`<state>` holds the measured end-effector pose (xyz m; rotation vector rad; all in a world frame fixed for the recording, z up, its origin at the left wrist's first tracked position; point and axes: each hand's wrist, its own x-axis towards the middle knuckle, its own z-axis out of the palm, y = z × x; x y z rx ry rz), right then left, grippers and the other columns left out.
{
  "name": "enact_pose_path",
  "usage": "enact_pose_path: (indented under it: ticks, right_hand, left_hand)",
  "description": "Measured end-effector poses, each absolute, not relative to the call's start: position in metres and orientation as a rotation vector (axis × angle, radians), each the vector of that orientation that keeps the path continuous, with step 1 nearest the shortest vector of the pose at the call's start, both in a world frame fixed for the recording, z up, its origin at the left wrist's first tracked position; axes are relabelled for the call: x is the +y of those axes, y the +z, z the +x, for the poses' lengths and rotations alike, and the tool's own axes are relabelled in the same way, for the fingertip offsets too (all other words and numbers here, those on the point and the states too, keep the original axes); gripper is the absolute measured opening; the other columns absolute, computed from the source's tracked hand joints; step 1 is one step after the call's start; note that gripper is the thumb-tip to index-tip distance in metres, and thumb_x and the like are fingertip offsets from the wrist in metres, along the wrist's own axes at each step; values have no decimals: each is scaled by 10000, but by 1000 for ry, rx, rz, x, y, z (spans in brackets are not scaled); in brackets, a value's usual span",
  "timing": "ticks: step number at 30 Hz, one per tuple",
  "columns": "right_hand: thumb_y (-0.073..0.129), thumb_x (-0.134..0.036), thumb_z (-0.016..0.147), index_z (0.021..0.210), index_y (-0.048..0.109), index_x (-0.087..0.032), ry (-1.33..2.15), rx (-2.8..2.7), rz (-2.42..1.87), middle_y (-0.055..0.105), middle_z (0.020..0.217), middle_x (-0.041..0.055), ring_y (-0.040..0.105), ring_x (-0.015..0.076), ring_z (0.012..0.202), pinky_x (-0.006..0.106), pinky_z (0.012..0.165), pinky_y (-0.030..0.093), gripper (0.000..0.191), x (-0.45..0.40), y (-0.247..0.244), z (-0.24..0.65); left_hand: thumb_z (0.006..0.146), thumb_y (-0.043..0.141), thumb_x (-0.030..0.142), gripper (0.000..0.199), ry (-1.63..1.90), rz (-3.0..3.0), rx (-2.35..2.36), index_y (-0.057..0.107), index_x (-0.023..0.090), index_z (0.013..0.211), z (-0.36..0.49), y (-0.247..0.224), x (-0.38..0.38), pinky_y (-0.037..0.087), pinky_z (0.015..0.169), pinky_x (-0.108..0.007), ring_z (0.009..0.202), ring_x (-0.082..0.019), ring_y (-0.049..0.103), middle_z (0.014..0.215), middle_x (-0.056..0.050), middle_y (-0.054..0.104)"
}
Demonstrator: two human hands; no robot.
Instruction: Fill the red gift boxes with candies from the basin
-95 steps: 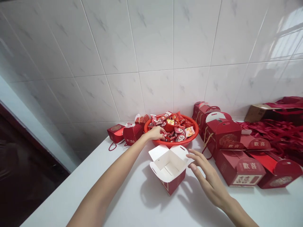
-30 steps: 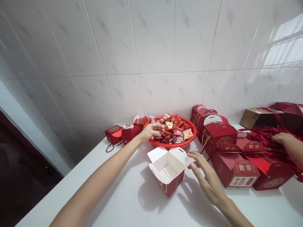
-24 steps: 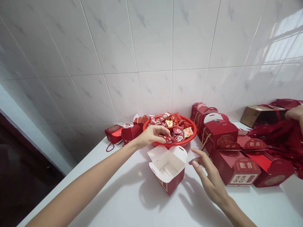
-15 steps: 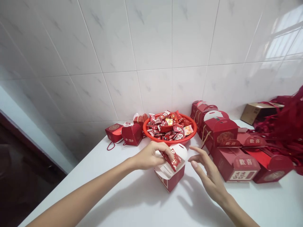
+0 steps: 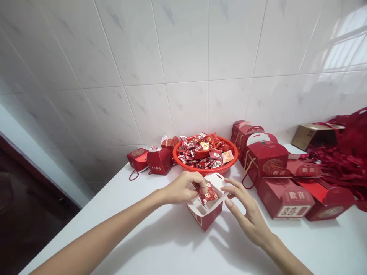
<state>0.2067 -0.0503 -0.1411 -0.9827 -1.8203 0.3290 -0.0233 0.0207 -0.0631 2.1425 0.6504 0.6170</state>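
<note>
A small red gift box (image 5: pixel 211 218) with white inner flaps stands open in front of me. My left hand (image 5: pixel 186 187) pinches a red candy packet (image 5: pixel 210 194) printed in white and gold, held at the box's mouth, partly inside. At the box's right side is my right hand (image 5: pixel 246 210), its fingers apart; the fingertips are at the right flap and seem to touch it. Just behind the box, a red plastic basin (image 5: pixel 175 156) is heaped with small wrapped sweets (image 5: pixel 205 147).
Several red gift boxes (image 5: pixel 282 194) stand along the right. Further right are a brown carton (image 5: pixel 305 137) and a heap of dark red ribbons (image 5: pixel 341 160). Smaller red boxes (image 5: pixel 159 162) sit left of the basin. A tiled wall (image 5: pixel 186 107) backs the white table (image 5: pixel 149 233).
The left hand has lowered the packet slightly into the box's mouth. My right hand has moved left, up to the box's right flap.
</note>
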Motion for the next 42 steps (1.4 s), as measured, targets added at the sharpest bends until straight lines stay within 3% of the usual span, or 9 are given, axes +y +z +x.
enact_pose_path:
  ticks: [5,10,16,23,26,31,42]
  right_hand:
    - [505,-330,996,1059,631,-262,317,-1807,-1003,613,1295,94,661,203,1070,299,844,558,157,-53,-138,207]
    - [492,-329,997,1002,636,-255,318,-1818,-1004,655,1239,96,574,241,1272,317,914,543,162,-54,-136,207]
    - [480,-340,998,987,640,-246,344,-1813,-1022,648,1257,115,598,258,1250,348,939,539,186,-55,-136,207]
    - [475,-353,1004,1004,633,-252,352,-1810,-1039,609,1309,115,602,245,1239,335,928,540,187,-53,-140,207]
    - [478,-353,1005,1007,634,-257,341,-1809,-1032,624,1292,108,595,240,1245,323,918,542,184,-52,-140,206]
    - [474,-351,1005,999,637,-248,335,-1815,-1008,646,1253,117,600,242,1239,305,875,559,193,-54,-138,206]
    - [476,-359,998,1006,645,-238,317,-1807,-1029,630,1288,134,637,260,1193,345,905,563,209,-53,-139,206]
  left_hand:
    - [594,497,2,279,400,2159,639,682,154,739,-25,-60,21,482,678,-236,778,-161,629,800,-22,695]
    - [658,513,41,264,509,2210,712,705,166,789,-28,-55,34,499,818,-280,856,-171,646,868,-18,716]
    - [728,534,83,213,663,2306,934,722,167,785,-27,-47,75,511,812,-280,846,-174,670,873,-34,753]
    - [694,582,67,261,504,2280,1186,767,192,829,-9,-58,132,500,910,-290,977,-224,698,974,-38,785]
    - [663,624,71,214,465,2261,1215,754,193,781,0,-68,145,517,855,-292,924,-244,713,915,-35,788]
    - [707,670,144,166,457,2210,1256,745,168,853,5,-81,154,515,837,-306,948,-264,711,984,-76,779]
    - [596,768,139,422,600,2171,1239,722,153,1015,1,-85,152,492,682,-292,770,-215,658,829,-31,713]
